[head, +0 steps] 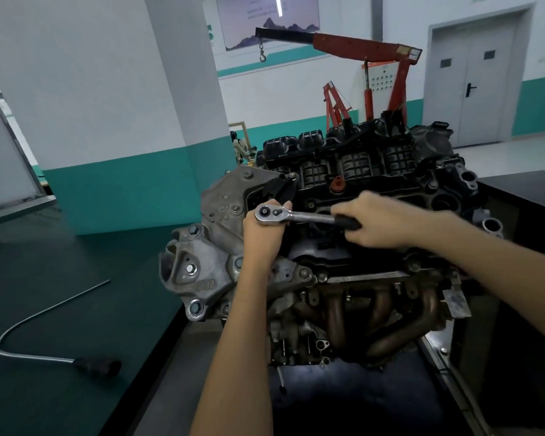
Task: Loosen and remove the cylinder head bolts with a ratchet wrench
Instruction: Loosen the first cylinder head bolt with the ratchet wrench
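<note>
"Head view: what have the hands got?"

"The left hand [263, 234] is cupped under the head of the ratchet wrench [309, 217], fingers curled round it. The right hand [386, 220] is clamped on the black handle."

"And the bolt?"

"Hidden beneath the wrench head, probably at the left end of the engine [359, 165] top. The engine stands just beside the dark worktop [60, 262]."

"How would you do this pull?"

"I'd keep the left hand pressing the wrench head square on the bolt and draw the handle round in one steady sweep, no jerks, so it can't slip off."

"How does the wrench look?"

"Shiny chrome, lying nearly level across the engine top, with its handle pointing right."
</note>
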Demonstrator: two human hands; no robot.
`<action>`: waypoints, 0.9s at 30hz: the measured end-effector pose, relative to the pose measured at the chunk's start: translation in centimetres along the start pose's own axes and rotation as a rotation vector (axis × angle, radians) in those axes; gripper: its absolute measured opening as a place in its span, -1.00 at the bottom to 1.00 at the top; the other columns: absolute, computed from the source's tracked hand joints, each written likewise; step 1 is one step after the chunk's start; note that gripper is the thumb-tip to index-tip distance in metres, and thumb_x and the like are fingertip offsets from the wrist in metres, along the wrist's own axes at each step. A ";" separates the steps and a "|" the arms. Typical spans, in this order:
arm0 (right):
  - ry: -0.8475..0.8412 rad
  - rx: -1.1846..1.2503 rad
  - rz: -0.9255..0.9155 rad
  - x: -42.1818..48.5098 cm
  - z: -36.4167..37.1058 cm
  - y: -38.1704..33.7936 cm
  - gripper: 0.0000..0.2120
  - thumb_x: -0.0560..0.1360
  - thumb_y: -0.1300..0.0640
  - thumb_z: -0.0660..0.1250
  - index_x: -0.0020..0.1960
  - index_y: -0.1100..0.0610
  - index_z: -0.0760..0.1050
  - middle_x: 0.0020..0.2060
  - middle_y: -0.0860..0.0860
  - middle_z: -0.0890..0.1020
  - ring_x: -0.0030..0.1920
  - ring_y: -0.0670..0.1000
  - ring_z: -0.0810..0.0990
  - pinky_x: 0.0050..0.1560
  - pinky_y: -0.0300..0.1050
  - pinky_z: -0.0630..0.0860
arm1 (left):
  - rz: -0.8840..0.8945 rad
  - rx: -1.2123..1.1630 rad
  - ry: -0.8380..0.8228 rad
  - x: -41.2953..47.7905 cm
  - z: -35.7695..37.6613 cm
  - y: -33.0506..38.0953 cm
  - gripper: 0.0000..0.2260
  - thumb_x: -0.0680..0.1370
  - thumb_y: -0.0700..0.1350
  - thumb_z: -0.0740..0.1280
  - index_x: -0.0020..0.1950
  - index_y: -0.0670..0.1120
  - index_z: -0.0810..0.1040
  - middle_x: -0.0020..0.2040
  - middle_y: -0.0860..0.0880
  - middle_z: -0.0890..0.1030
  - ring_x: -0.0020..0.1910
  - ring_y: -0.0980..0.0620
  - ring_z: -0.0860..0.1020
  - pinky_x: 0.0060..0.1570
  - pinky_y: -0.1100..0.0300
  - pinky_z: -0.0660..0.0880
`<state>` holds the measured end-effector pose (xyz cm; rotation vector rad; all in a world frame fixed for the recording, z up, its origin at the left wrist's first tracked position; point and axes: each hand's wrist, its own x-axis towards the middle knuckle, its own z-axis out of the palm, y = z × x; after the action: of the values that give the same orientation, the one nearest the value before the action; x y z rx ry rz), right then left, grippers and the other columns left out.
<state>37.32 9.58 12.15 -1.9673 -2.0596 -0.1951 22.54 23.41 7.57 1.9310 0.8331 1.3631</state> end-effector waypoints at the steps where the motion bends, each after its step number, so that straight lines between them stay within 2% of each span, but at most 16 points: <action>1: 0.004 -0.089 -0.010 0.6 -0.9 0.3 -0.90 0.45 0.16 0.32 -0.08 0.00 0.44 -0.39 -0.11 0.43 -0.44 -0.17 0.41 -0.45 -0.24 0.27 | -0.005 -0.022 0.005 -0.1 0.0 0.0 -0.66 0.57 -0.10 0.34 -0.38 -0.13 0.39 -0.47 0.05 0.38 -0.42 0.10 0.34 -0.30 0.16 0.32; 3: 0.046 -0.156 0.006 0.8 -0.7 0.0 -0.90 0.44 0.13 0.32 -0.10 -0.03 0.43 -0.39 -0.13 0.40 -0.43 -0.17 0.36 -0.40 -0.20 0.28 | -0.025 -0.070 0.036 -0.3 0.0 -0.1 -0.65 0.58 -0.09 0.34 -0.38 -0.14 0.37 -0.48 0.06 0.33 -0.43 0.12 0.29 -0.35 0.20 0.27; 4: 0.070 -0.112 0.035 0.3 0.3 -0.5 -0.89 0.42 0.13 0.32 -0.15 -0.04 0.41 -0.39 -0.12 0.40 -0.44 -0.17 0.36 -0.38 -0.20 0.29 | -0.033 -0.066 0.053 -0.3 0.0 -0.2 -0.63 0.58 -0.08 0.34 -0.38 -0.16 0.36 -0.49 0.05 0.31 -0.45 0.13 0.26 -0.38 0.23 0.25; 7: 0.117 0.313 0.132 -2.3 5.5 -3.4 -0.76 0.39 0.21 0.34 -0.31 0.01 0.30 -0.43 -0.07 0.43 -0.49 -0.16 0.39 -0.44 -0.26 0.30 | -0.022 -0.029 0.093 -0.2 0.3 -0.2 -0.61 0.58 -0.06 0.33 -0.32 -0.30 0.41 -0.46 -0.07 0.36 -0.44 0.08 0.28 -0.37 0.22 0.25; 9: 0.181 0.586 0.178 -3.2 8.9 -6.6 -0.82 0.38 0.26 0.32 -0.26 0.05 0.35 -0.43 -0.02 0.47 -0.50 -0.14 0.40 -0.49 -0.33 0.29 | -0.006 0.025 0.119 -0.1 0.3 0.0 -0.62 0.58 -0.05 0.33 -0.27 -0.33 0.46 -0.42 -0.14 0.41 -0.40 0.03 0.32 -0.32 0.16 0.29; 11: 0.256 0.784 0.239 -2.9 11.4 -9.8 -0.87 0.39 0.29 0.29 -0.13 0.09 0.45 -0.39 0.01 0.52 -0.48 -0.13 0.46 -0.48 -0.36 0.34 | 0.007 0.081 0.140 -0.1 0.2 0.0 -0.62 0.58 -0.04 0.32 -0.26 -0.34 0.48 -0.41 -0.15 0.43 -0.39 0.02 0.34 -0.35 0.21 0.28; 14: 0.286 0.898 0.258 -2.4 12.2 -11.4 -0.83 0.40 0.32 0.25 -0.06 0.11 0.47 -0.37 -0.03 0.53 -0.46 -0.21 0.49 -0.44 -0.43 0.36 | 0.017 0.043 0.149 -0.2 0.1 0.0 -0.62 0.57 -0.06 0.33 -0.27 -0.35 0.47 -0.40 -0.17 0.43 -0.39 0.03 0.33 -0.37 0.24 0.26; 16: 0.246 0.777 0.209 -2.7 11.1 -9.7 -0.82 0.38 0.32 0.26 -0.16 0.05 0.43 -0.42 -0.05 0.48 -0.49 -0.16 0.44 -0.46 -0.40 0.32 | 0.019 0.024 0.123 -0.2 0.1 -0.1 -0.63 0.57 -0.07 0.34 -0.27 -0.35 0.47 -0.40 -0.22 0.44 -0.38 0.01 0.33 -0.34 0.18 0.27; 18: 0.168 0.569 0.120 -2.9 8.9 -6.6 -0.84 0.37 0.32 0.30 -0.22 0.08 0.42 -0.44 -0.05 0.44 -0.47 -0.09 0.39 -0.43 -0.31 0.29 | 0.018 -0.014 0.076 -0.3 0.1 -0.2 -0.64 0.57 -0.09 0.35 -0.29 -0.33 0.44 -0.42 -0.14 0.39 -0.40 0.06 0.30 -0.36 0.20 0.26; 20: 0.066 0.343 0.040 -2.4 5.3 -3.0 -0.90 0.38 0.30 0.33 -0.17 0.15 0.47 -0.44 -0.08 0.45 -0.45 -0.09 0.41 -0.42 -0.26 0.31 | 0.005 -0.049 0.027 -0.5 0.0 -0.2 -0.65 0.56 -0.09 0.36 -0.35 -0.23 0.39 -0.47 -0.01 0.35 -0.45 0.12 0.27 -0.40 0.27 0.24; 23: -0.022 -0.038 -0.039 0.2 -0.7 0.4 -0.86 0.43 0.21 0.33 -0.14 0.00 0.43 -0.42 -0.11 0.46 -0.45 -0.16 0.46 -0.43 -0.27 0.34 | -0.027 -0.094 -0.013 -0.5 -0.1 0.1 -0.65 0.56 -0.11 0.36 -0.40 -0.11 0.37 -0.51 0.11 0.33 -0.45 0.15 0.27 -0.40 0.28 0.25; 25: -0.016 -0.159 -0.067 1.4 -2.0 0.7 -0.89 0.45 0.17 0.31 -0.11 -0.02 0.43 -0.37 -0.11 0.46 -0.38 -0.10 0.49 -0.37 -0.19 0.40 | -0.038 -0.117 -0.023 -0.4 -0.3 0.1 -0.65 0.57 -0.12 0.36 -0.39 -0.10 0.37 -0.49 0.09 0.32 -0.43 0.12 0.27 -0.37 0.21 0.25; 27: 0.036 -0.138 -0.030 1.0 -0.7 0.1 -0.89 0.43 0.16 0.31 -0.11 -0.03 0.44 -0.39 -0.12 0.44 -0.40 -0.10 0.45 -0.38 -0.20 0.37 | -0.046 -0.123 -0.016 -0.4 -0.3 0.1 -0.66 0.58 -0.09 0.34 -0.35 -0.15 0.37 -0.46 0.03 0.30 -0.42 0.11 0.26 -0.36 0.20 0.24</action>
<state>37.50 10.30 13.10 -1.9966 -2.1046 -0.3866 22.20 23.04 7.48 1.8156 0.7638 1.3379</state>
